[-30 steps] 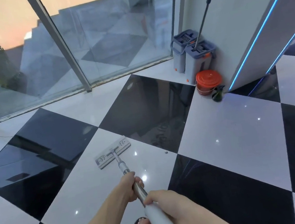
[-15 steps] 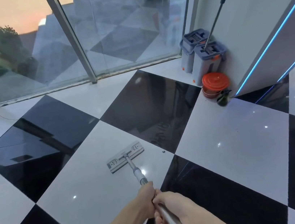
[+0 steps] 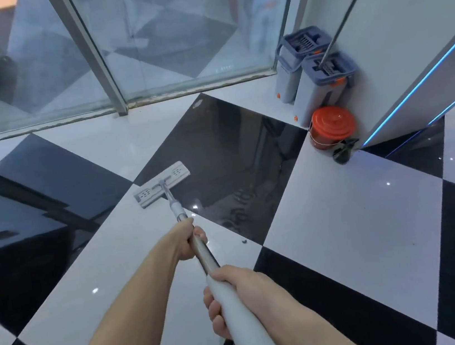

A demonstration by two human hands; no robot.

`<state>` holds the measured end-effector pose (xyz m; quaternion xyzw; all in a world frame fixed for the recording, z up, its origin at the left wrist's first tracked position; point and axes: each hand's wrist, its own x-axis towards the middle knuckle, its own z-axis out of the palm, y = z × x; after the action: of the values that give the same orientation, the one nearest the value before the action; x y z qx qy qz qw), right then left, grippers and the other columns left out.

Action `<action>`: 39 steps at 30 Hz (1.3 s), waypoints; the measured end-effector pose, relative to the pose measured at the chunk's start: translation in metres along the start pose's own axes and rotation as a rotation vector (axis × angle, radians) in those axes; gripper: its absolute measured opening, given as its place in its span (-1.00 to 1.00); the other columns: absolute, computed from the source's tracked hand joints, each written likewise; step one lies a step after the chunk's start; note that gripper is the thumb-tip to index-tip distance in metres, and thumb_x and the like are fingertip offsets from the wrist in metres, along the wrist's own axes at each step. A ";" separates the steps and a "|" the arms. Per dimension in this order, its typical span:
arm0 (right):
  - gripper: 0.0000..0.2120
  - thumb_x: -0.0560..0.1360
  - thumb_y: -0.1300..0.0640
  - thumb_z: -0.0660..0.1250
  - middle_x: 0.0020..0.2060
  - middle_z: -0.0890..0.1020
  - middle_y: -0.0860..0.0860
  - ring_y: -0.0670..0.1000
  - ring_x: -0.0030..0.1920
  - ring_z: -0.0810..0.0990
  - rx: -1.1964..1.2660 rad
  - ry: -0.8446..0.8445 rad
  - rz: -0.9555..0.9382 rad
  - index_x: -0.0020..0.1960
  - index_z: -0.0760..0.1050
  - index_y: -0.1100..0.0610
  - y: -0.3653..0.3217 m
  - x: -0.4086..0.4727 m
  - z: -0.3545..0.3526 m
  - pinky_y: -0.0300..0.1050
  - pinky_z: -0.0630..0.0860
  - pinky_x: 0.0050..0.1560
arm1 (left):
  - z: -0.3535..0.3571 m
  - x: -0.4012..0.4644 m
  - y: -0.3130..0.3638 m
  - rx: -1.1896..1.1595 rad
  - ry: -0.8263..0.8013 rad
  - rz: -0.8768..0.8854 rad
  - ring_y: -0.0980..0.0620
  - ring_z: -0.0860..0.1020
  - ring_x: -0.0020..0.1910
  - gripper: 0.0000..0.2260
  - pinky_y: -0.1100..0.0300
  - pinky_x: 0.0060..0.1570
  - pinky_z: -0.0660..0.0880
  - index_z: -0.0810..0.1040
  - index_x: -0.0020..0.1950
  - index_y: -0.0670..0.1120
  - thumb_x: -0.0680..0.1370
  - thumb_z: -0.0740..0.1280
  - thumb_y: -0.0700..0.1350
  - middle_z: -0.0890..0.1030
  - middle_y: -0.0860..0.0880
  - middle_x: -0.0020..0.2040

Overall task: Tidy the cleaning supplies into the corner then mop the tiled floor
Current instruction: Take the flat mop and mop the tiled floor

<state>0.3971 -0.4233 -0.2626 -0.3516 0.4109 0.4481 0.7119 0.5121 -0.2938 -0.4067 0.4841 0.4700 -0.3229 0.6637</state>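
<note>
Head view shows us looking down at a shiny floor (image 3: 343, 214) of black and white tiles. On the left, our left hand (image 3: 187, 243) has its fingers curled tight round the metal part of the mop handle (image 3: 202, 252). The flat mop head (image 3: 162, 184) lies a little ahead of that hand, flat on the floor, half on a white tile and half on a black one, near the glass wall (image 3: 171, 34). In the middle, our right hand (image 3: 237, 291) wraps its fingers round the thick white grip lower on the handle, closer to us. Far right, in the corner, two grey mop buckets (image 3: 322, 83) stand side by side, with a second mop pole in the nearer one, an orange tub (image 3: 332, 127) just in front and a small dark spray bottle (image 3: 343, 150) beside it. We think the floor looks wet and slick, so our feet could slip. A wide swing to the right could knock the tub or bottle over. The handle's long line runs from us up and a bit left to the head. The head's long side lies across that, from lower left up to the right.
</note>
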 end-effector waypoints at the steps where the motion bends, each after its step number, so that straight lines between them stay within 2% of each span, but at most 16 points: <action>1: -0.84 0.51 0.17 0.28 -0.43 0.50 0.11 -0.03 -0.61 0.44 -0.002 0.002 -0.002 -0.12 0.44 0.28 -0.004 -0.001 0.000 -0.31 0.41 -0.57 | 0.002 0.008 0.007 -0.012 0.000 -0.007 0.10 0.23 -0.75 -0.73 0.41 -0.69 0.28 0.24 -0.22 -0.10 0.66 0.12 -0.07 0.24 0.01 -0.65; 6: -0.80 0.52 0.14 0.30 -0.41 0.50 0.11 -0.03 -0.61 0.44 -0.029 0.024 0.012 -0.10 0.44 0.30 -0.020 -0.011 -0.019 -0.32 0.41 -0.58 | 0.023 0.019 0.011 0.039 0.035 0.001 0.08 0.26 -0.78 -0.78 0.30 -0.60 0.32 0.27 -0.19 -0.11 0.65 0.12 -0.09 0.26 0.00 -0.70; 9: -0.80 0.53 0.13 0.29 -0.42 0.50 0.11 -0.02 -0.61 0.44 -0.049 0.013 0.026 -0.11 0.44 0.29 -0.016 -0.021 -0.036 -0.31 0.41 -0.57 | 0.034 0.014 -0.004 0.030 0.036 0.009 0.08 0.26 -0.78 -0.82 0.40 -0.65 0.31 0.29 -0.12 -0.10 0.66 0.10 -0.07 0.25 0.00 -0.69; 12: -0.78 0.51 0.14 0.29 -0.44 0.51 0.12 -0.01 -0.61 0.44 -0.097 0.039 0.029 -0.19 0.46 0.29 -0.003 -0.035 -0.049 -0.30 0.41 -0.57 | 0.041 0.006 -0.027 0.007 0.035 0.017 0.09 0.25 -0.76 -0.81 0.40 -0.68 0.31 0.30 -0.11 -0.10 0.66 0.10 -0.06 0.25 0.00 -0.67; 17: -0.72 0.50 0.08 0.30 -0.50 0.48 0.11 0.02 -0.65 0.41 -0.113 0.041 0.101 -0.25 0.43 0.27 0.022 -0.063 -0.089 -0.33 0.37 -0.60 | 0.063 -0.015 -0.084 0.012 0.004 -0.001 0.09 0.25 -0.74 -0.81 0.38 -0.69 0.31 0.29 -0.11 -0.12 0.65 0.12 -0.06 0.26 0.00 -0.65; 23: -0.61 0.50 -0.07 0.31 -0.50 0.50 0.09 0.01 -0.63 0.45 -0.136 0.039 0.128 -0.29 0.43 0.24 0.072 -0.092 -0.166 -0.29 0.42 -0.57 | 0.102 -0.051 -0.184 0.024 -0.017 -0.031 0.09 0.26 -0.73 -0.85 0.39 -0.67 0.32 0.32 -0.05 -0.12 0.65 0.12 -0.06 0.28 0.00 -0.61; 26: -0.63 0.50 -0.04 0.32 -0.48 0.49 0.09 0.02 -0.64 0.44 -0.113 0.017 0.151 -0.30 0.43 0.25 0.102 -0.110 -0.209 -0.29 0.41 -0.58 | 0.123 -0.073 -0.239 0.025 -0.052 -0.041 0.09 0.24 -0.74 -0.78 0.40 -0.67 0.30 0.28 -0.16 -0.13 0.65 0.11 -0.09 0.27 0.00 -0.63; 33: -0.77 0.52 0.05 0.32 -0.48 0.47 0.08 0.01 -0.69 0.42 -0.009 -0.023 0.132 -0.07 0.43 0.23 0.143 -0.129 -0.266 -0.31 0.40 -0.62 | 0.155 -0.116 -0.318 0.003 -0.091 -0.086 0.11 0.24 -0.76 -0.70 0.42 -0.72 0.25 0.25 -0.27 -0.12 0.66 0.12 -0.08 0.27 0.00 -0.65; 39: -0.83 0.55 0.04 0.27 -0.55 0.46 0.07 -0.03 -0.71 0.38 -0.014 0.085 0.113 0.04 0.47 0.14 0.133 -0.114 -0.281 -0.34 0.38 -0.63 | 0.175 -0.122 -0.342 -0.019 -0.060 -0.099 0.11 0.24 -0.76 -0.78 0.43 -0.71 0.21 0.26 -0.21 -0.13 0.63 0.12 -0.16 0.27 -0.01 -0.63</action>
<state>0.1688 -0.6605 -0.2946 -0.3517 0.4565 0.4751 0.6650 0.2217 -0.5728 -0.3931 0.4442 0.4764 -0.3653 0.6651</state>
